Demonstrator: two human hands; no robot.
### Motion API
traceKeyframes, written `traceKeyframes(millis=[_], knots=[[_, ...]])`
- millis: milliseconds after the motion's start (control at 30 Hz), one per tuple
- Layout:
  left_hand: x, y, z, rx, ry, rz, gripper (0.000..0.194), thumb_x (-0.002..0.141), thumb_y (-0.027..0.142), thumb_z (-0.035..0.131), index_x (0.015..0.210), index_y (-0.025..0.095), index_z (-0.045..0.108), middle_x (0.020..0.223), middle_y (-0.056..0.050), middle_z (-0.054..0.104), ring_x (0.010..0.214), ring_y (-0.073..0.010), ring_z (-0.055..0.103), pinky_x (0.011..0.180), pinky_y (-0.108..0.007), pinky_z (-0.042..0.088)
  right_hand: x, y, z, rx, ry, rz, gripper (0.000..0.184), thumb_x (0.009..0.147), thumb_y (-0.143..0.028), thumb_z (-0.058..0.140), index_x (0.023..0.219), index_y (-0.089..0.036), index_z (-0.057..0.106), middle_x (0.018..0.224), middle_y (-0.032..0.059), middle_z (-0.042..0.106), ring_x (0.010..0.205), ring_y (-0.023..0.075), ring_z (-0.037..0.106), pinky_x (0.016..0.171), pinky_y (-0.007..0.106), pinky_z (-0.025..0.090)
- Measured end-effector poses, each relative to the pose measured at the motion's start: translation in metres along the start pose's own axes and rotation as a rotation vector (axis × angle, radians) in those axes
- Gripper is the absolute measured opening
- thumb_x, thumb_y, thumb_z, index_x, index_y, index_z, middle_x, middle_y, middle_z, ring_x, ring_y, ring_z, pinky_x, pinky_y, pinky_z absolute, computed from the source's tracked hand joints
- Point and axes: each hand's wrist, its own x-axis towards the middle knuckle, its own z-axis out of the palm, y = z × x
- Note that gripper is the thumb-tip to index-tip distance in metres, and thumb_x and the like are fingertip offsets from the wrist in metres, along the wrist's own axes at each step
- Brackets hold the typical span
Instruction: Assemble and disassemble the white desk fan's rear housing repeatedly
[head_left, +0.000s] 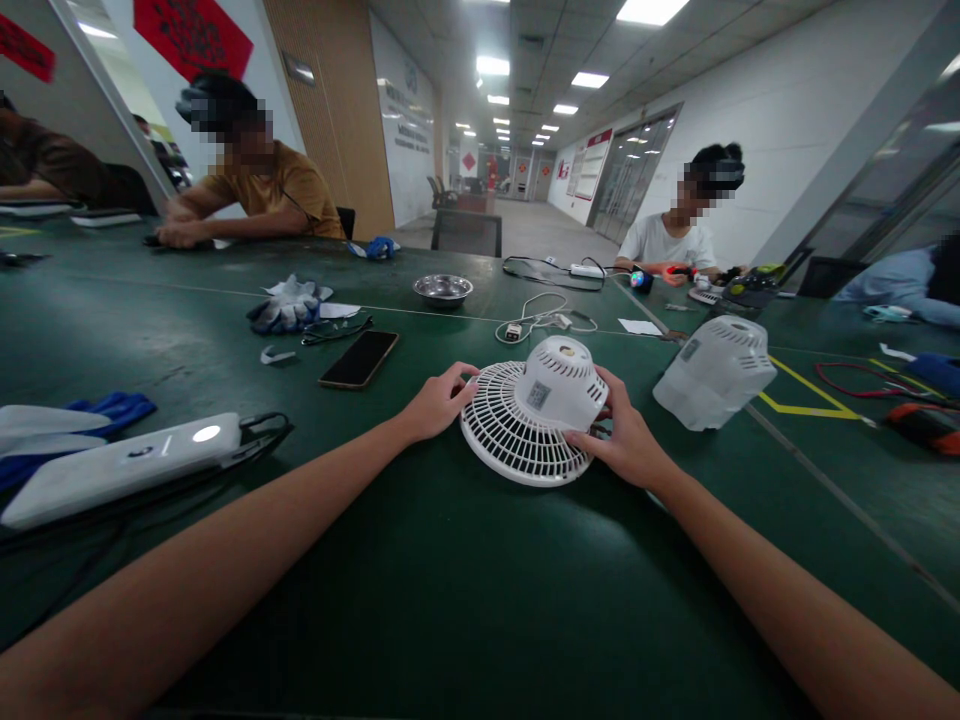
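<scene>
A white fan head (564, 385) lies on the green table in front of me, grille down, its slotted motor housing upward with a label on it. My right hand (621, 425) is wrapped round the right side of that housing, thumb low and fingers behind it. At the left rim of the round fan grille (510, 425), my left hand (439, 402) pinches the edge between thumb and fingers; the fingertips are partly hidden. Just right of my right hand stands a separate white plastic housing (712, 375) with slots at its top.
Left are a black phone (360, 360), gloves (289, 305) and a white power strip (135, 465). A metal bowl (443, 290) and a white cable (551, 318) sit beyond the fan. Several people work around the table; yellow tape (810, 408) marks its right side.
</scene>
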Motion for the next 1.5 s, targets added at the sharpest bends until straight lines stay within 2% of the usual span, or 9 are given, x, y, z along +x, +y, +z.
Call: traceKeyframes(millis=[700, 1167, 1500], knots=[[0.002, -0.004, 0.001, 0.002, 0.015, 0.015, 0.042, 0.103, 0.045, 0.047, 0.134, 0.018, 0.055, 0.098, -0.007, 0.074, 0.086, -0.0230, 0.071, 0.076, -0.037, 0.053, 0.001, 0.002, 0.001, -0.014, 0.003, -0.009, 0.104, 0.079, -0.056, 0.082, 0.161, -0.032, 0.024, 0.149, 0.0150, 0.056, 0.124, 0.0387, 0.064, 0.099, 0.060, 0.057], [0.000, 0.002, 0.000, 0.013, -0.006, -0.009, 0.042, 0.104, 0.044, 0.046, 0.136, 0.018, 0.053, 0.100, -0.007, 0.073, 0.087, -0.0223, 0.070, 0.077, -0.036, 0.053, 0.001, 0.004, 0.000, -0.019, -0.001, -0.013, 0.103, 0.079, -0.056, 0.081, 0.161, -0.033, 0.023, 0.148, 0.0146, 0.058, 0.124, 0.0390, 0.064, 0.099, 0.060, 0.057], [-0.004, 0.005, -0.001, -0.038, 0.014, -0.014, 0.045, 0.103, 0.048, 0.048, 0.136, 0.020, 0.056, 0.101, -0.007, 0.074, 0.088, -0.0241, 0.070, 0.079, -0.038, 0.053, -0.001, -0.006, 0.000, -0.024, 0.023, 0.021, 0.106, 0.075, -0.052, 0.085, 0.161, -0.032, 0.025, 0.142, 0.0156, 0.062, 0.116, 0.0392, 0.068, 0.096, 0.065, 0.058]])
